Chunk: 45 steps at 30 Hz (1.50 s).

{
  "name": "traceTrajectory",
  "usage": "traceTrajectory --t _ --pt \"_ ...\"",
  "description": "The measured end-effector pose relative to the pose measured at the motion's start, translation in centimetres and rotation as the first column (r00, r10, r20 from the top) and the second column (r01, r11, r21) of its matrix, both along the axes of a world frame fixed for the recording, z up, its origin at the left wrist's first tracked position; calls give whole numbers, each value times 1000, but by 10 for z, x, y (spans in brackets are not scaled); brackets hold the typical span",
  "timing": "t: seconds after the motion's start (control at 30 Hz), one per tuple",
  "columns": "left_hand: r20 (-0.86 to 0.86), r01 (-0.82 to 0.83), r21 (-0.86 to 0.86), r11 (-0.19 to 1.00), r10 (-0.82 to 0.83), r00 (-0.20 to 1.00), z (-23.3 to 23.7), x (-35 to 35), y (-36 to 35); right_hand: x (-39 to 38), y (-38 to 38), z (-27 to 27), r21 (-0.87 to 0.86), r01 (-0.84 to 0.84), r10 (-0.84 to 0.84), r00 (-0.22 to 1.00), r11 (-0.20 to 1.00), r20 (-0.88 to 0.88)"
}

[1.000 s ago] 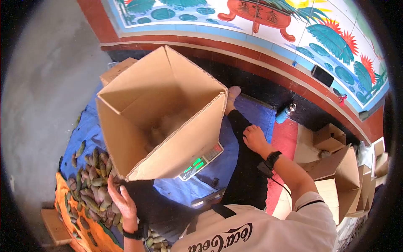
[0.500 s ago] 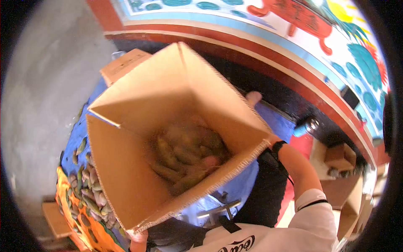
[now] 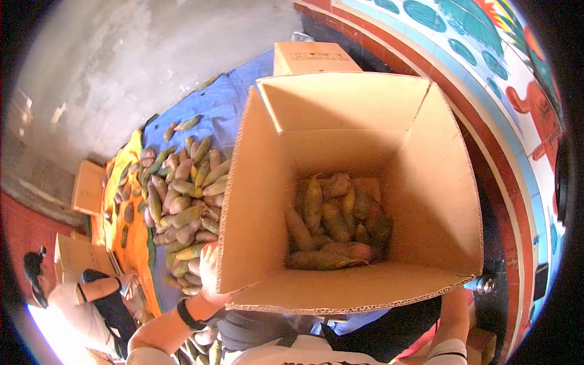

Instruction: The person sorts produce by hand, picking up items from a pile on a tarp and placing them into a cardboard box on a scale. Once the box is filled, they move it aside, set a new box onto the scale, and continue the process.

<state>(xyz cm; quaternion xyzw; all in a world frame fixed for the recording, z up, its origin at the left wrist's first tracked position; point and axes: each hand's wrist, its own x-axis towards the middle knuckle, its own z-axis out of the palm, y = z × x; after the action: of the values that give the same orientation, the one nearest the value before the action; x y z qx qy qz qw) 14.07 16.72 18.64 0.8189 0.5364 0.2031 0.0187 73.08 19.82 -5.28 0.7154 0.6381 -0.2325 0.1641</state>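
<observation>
A tall cardboard box [image 3: 258, 201], flaps up, is held before me with its opening towards my head. Long green and pinkish radishes [image 3: 336, 222] lie in a loose layer on its bottom. My left hand [image 3: 211, 271] is pressed to the outside of the box's left wall, fingers partly hidden by it. On the right my forearm [image 3: 455, 316] runs up behind the lower right corner, and the box hides the right hand itself. To the left of the box spreads a heap of similar radishes [image 3: 182, 201] on a blue tarp [image 3: 234, 91].
A closed carton [image 3: 313, 58] stands behind the box. Orange cloth [image 3: 139, 252] borders the heap, with another carton [image 3: 88, 187] past it. At lower left a co-worker [image 3: 85, 304] bends near an open box [image 3: 79, 255]. A painted wall [image 3: 480, 55] runs along the right.
The view has swung left, and the box has turned more upright in it. The heap and the co-worker have come into fuller view. Both arms still carry the box.
</observation>
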Motion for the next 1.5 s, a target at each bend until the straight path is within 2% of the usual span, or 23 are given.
traceTrajectory --t 0.13,0.23,0.27,0.3,0.43,0.5,0.6,0.73,0.8,1.5 --pt "0 -43 -7 999 43 999 2 -1 -8 4 -8 7 -10 -3 3 1000 1000 -12" --pt "84 -64 98 993 56 995 -7 0 -9 3 -12 9 -11 -10 10 1000 1000 -20" --pt "210 -65 45 997 54 976 1 3 -9 5 -15 10 -10 -9 9 1000 1000 -16" --pt "215 -72 41 997 61 975 0 2 -10 6 -16 11 -10 -8 8 1000 1000 -18" --pt "172 -79 42 996 71 982 -1 -2 -9 7 -19 15 -6 -13 13 1000 1000 -11" --pt "36 -25 -62 998 27 999 -9 -11 -5 8 -19 18 -7 -9 9 1000 1000 -11" --pt "117 -29 1 1000 29 993 0 -7 -6 7 -15 21 -9 -19 19 1000 1000 -8" --pt "124 -39 10 999 37 992 0 -8 -8 9 -15 22 -18 -20 20 1000 1000 -4" --pt "153 -28 67 997 18 988 -3 -11 -8 10 -15 25 -22 -21 21 1000 1000 -2" --pt "124 -18 -2 1000 18 992 1 -9 -6 16 -20 24 -42 -2 2 1000 999 -9"
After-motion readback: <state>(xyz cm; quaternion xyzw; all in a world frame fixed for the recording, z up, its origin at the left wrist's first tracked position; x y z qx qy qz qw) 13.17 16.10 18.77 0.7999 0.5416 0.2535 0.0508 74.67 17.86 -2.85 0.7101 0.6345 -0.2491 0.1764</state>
